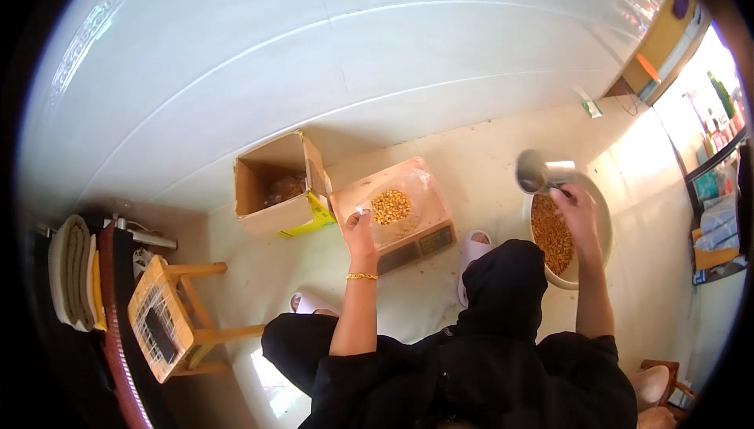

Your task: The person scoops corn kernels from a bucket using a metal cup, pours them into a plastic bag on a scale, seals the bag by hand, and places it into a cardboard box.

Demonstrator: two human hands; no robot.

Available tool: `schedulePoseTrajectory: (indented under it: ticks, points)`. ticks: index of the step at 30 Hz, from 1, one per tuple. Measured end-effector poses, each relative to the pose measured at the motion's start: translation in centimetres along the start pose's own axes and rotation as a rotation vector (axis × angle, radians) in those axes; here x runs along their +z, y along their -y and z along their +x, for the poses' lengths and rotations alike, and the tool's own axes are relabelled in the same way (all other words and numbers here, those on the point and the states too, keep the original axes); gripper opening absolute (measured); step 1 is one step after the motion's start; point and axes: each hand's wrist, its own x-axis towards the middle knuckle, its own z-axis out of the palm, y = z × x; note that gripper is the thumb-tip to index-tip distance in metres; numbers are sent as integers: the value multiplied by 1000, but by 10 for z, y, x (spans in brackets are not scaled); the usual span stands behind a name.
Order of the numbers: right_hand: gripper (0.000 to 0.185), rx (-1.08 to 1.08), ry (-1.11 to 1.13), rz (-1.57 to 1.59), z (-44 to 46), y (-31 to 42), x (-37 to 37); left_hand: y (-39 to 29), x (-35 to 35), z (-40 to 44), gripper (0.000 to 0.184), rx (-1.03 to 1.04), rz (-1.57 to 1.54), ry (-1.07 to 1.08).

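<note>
My left hand (359, 229) is closed on the edge of a clear plastic bag (422, 184) that lies on a flat scale (436, 241). A small heap of golden kernels (391, 207) rests in the bag. On the right, my right hand (576, 201) grips the handle of a metal scoop (534, 171), slightly blurred, over the rim of a large round basin (603, 217). Brown-golden grains (551, 234) fill part of the basin below it. Whether the scoop holds anything cannot be made out.
An open cardboard box (271, 213) with bagged contents stands left of the scale. A wooden stool (169, 319) is at the left, near folded cloths (72, 272). Shelves with goods (719, 193) stand at the right. A person's bare leg (650, 390) shows at lower right.
</note>
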Motion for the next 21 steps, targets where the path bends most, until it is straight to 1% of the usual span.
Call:
schedulePoseTrajectory:
  ticks: [2,3,5,6,7,8,9,13,15,19,21]
  points:
    - [30,-225,38,-55,-1,27,28,-8,-3,-2,5,-38,-34,-33]
    - [28,-273,89,-71,-3,42,44,-11,-3,-3,5,-35,-41,-40]
    - [26,-339,176,-152,-7,69,74,-13,-5,-4,5,-115,13,-120]
    - [26,-359,212,-216,-11,78,90,-12,-7,-4,5,-113,6,-129]
    - [26,-369,221,-218,-13,83,105,-9,-8,-5,7,-163,-30,-107]
    - [26,-474,209,-292,-14,85,120,-6,-10,-4,9,-211,-67,-84]
    - [25,-582,194,-365,-17,90,132,-3,-12,-4,8,-201,-63,-66]
    - [27,-549,292,-456,-30,117,152,-13,-11,-9,10,-202,-69,-38]
    - [27,-569,293,-473,-32,123,156,-15,-9,-10,10,-132,-57,7]
    - [25,-600,286,-479,-36,137,159,-5,-11,-4,11,-88,-79,9]
    - [25,-630,259,-504,-39,141,162,-5,-9,-2,11,-63,-89,-25]
